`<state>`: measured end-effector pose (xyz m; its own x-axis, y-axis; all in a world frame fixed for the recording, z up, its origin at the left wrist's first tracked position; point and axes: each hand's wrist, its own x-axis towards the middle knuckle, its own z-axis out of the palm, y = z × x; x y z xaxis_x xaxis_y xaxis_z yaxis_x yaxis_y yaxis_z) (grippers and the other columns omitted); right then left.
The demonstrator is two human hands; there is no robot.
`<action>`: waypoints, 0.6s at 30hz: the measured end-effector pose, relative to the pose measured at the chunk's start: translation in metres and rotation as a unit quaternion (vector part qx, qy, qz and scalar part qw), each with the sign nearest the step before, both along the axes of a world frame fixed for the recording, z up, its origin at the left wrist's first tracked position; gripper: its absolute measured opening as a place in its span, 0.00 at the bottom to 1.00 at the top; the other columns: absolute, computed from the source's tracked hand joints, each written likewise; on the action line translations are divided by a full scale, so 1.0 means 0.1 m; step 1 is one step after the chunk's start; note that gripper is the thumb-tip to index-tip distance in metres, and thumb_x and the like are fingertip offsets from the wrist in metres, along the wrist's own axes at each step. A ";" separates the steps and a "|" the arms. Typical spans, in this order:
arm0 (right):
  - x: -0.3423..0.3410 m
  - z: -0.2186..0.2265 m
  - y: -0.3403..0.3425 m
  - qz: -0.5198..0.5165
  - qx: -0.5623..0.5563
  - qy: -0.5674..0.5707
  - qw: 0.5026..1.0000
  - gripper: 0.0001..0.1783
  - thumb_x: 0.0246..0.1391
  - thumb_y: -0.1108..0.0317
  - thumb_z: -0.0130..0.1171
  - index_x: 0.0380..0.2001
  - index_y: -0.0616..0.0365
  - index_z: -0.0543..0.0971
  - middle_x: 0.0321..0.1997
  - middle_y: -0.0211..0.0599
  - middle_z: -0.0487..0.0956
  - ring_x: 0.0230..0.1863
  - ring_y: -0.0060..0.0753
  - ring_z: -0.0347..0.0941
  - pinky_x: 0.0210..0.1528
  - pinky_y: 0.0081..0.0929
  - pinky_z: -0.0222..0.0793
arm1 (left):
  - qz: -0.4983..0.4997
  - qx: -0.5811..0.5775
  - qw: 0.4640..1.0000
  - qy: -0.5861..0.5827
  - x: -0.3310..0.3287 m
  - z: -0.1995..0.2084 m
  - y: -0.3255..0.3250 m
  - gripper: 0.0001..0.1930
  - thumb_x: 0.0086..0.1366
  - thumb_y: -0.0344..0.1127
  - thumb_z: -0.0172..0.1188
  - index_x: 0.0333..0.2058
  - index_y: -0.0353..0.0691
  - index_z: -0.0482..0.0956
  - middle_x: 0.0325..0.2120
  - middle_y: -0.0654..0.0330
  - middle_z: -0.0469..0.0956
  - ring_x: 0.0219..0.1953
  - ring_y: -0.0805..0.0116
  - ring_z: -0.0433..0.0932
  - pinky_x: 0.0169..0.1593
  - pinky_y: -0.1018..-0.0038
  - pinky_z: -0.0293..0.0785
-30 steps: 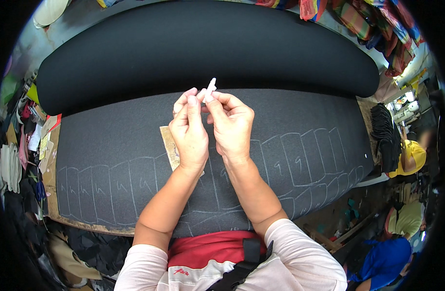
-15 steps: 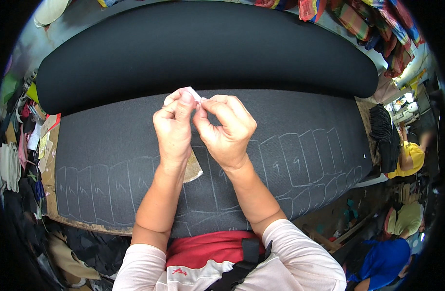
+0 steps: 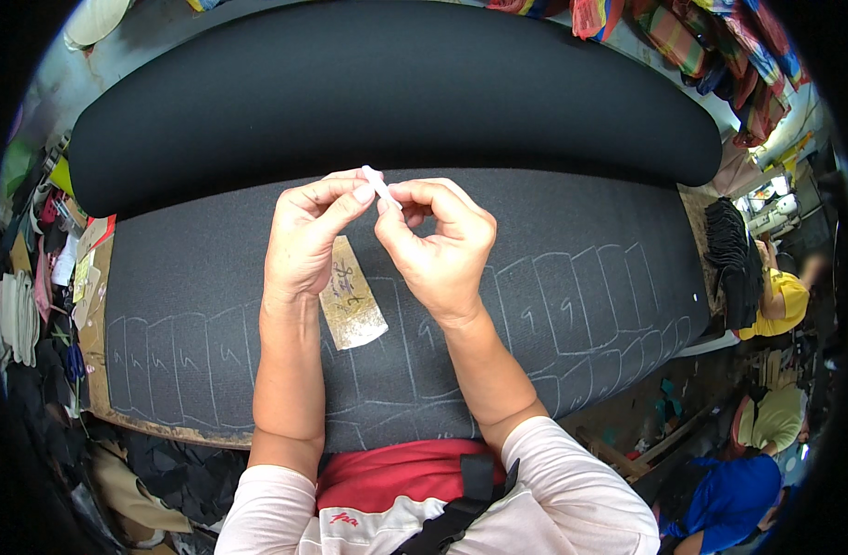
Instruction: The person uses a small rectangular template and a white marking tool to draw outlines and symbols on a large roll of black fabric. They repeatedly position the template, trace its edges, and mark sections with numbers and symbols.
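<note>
Pinching a small white piece (image 3: 381, 188) between thumbs and fingers, your left hand (image 3: 302, 236) and right hand (image 3: 447, 250) meet above the far half of a dark grey cloth (image 3: 192, 250). Both hands are closed narrowly on it, the left at its far end, the right toward its near end. Nearer to you, between your forearms, a tan card (image 3: 357, 314) lies on the cloth, with dark handwriting on it. Pale drawn outlines (image 3: 543, 305) run left to right across the near half, many holding a single handwritten character. The cloth covers a wooden worktop (image 3: 100, 379), its bare edge showing at left. A thick black roll (image 3: 396, 92) lies along the far side. Your red and white shirt (image 3: 387, 472) carries small red script lettering. At right sits a person in yellow (image 3: 786, 301).
</note>
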<state>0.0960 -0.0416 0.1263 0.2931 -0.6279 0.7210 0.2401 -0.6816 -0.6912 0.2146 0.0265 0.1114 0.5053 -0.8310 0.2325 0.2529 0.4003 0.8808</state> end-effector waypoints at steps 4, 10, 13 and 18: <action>0.01 -0.04 -0.02 0.210 0.322 -0.089 0.919 0.07 0.48 0.79 0.59 0.33 0.68 0.78 0.26 0.37 0.78 0.24 0.22 0.74 0.26 0.16 0.69 | -0.017 0.023 0.999 -0.042 0.06 0.00 0.01 0.08 0.57 0.31 0.63 0.34 0.33 0.81 0.30 0.58 0.80 0.34 0.74 0.77 0.44 0.76 0.71; 0.02 -0.13 -0.15 0.297 0.392 -0.086 0.866 0.07 0.53 0.77 0.56 0.34 0.68 0.78 0.26 0.37 0.79 0.25 0.20 0.74 0.26 0.13 0.70 | 0.007 0.016 1.000 -0.015 0.06 0.02 0.00 0.11 0.57 0.34 0.64 0.36 0.33 0.81 0.28 0.59 0.80 0.32 0.75 0.77 0.41 0.77 0.72; 0.01 -0.15 -0.18 0.266 0.375 -0.037 0.887 0.06 0.54 0.76 0.55 0.34 0.67 0.78 0.25 0.38 0.78 0.24 0.23 0.74 0.25 0.16 0.69 | 0.017 0.018 1.000 0.011 0.07 0.03 0.01 0.11 0.57 0.34 0.64 0.37 0.33 0.81 0.28 0.58 0.81 0.32 0.75 0.77 0.41 0.77 0.73; -0.01 -0.13 -0.20 0.288 0.404 -0.005 0.868 0.06 0.53 0.77 0.52 0.32 0.67 0.78 0.24 0.38 0.78 0.22 0.23 0.73 0.24 0.16 0.68 | -0.025 0.031 0.999 0.003 0.10 0.01 0.02 0.10 0.56 0.31 0.64 0.36 0.33 0.81 0.29 0.58 0.81 0.32 0.75 0.78 0.41 0.78 0.73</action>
<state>0.0945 -0.0615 0.1131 0.7232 -0.6806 0.1170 0.3881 0.2605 -0.8840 0.2243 0.0283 0.1123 0.4637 -0.8680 0.1779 0.2760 0.3323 0.9019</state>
